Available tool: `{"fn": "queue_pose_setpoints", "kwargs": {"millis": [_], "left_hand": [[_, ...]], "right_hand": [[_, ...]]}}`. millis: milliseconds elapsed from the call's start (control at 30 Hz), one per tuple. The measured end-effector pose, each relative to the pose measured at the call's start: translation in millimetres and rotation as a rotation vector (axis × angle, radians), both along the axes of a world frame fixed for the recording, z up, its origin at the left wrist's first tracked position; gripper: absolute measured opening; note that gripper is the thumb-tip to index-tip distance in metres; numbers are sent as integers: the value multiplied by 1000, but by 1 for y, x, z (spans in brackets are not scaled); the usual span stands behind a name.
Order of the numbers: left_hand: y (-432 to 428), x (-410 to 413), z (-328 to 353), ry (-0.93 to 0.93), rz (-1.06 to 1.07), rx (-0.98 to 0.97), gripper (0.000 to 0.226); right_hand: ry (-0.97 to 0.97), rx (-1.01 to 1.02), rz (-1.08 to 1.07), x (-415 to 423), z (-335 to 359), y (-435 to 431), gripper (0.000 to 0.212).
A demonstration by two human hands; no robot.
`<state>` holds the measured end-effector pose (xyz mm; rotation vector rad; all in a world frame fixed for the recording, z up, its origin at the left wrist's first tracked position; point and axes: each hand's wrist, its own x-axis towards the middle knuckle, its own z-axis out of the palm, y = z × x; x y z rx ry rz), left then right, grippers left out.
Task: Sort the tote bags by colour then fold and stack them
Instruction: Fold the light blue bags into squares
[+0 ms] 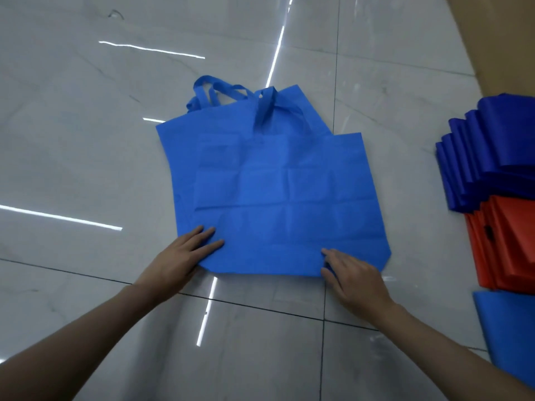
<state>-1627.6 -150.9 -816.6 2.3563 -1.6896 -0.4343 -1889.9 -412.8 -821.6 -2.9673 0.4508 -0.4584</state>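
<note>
A light blue tote bag lies flat on the tiled floor, creased, its handles pointing away from me. Under it lies another light blue bag, skewed to the left, with its handles sticking out at the far side. My left hand rests flat with straight fingers on the top bag's near left corner. My right hand pinches the bag's near edge right of the middle, thumb curled under the fabric.
At the right edge stand piles of folded bags: dark blue ones farthest, orange-red ones in the middle, a light blue one nearest. A brown cardboard surface fills the top right corner. Glossy grey floor tiles surround the bags.
</note>
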Motion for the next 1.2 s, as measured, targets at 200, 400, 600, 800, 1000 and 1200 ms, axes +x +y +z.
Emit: {"fn": "queue_pose_setpoints", "kwargs": {"millis": [200,400,600,800,1000,1200], "left_hand": [[-6,-19,-8,-76,-48,-52,57],[-7,-12,-13,107,80,-253,52],[-28,3,19,219,351,-311,47],[-38,26,18,537,689,-255,46],[-33,48,26,678,909,-409,43],[-37,59,30,820,1076,-585,46]], "right_hand": [[-12,114,20,75,4,59,55],[235,361,241,110,7,103,79],[159,202,232,81,11,51,68],[233,-4,290,61,35,-3,55],[244,613,-159,42,73,-83,21],[-175,1063,-448,71,69,-102,26]]}}
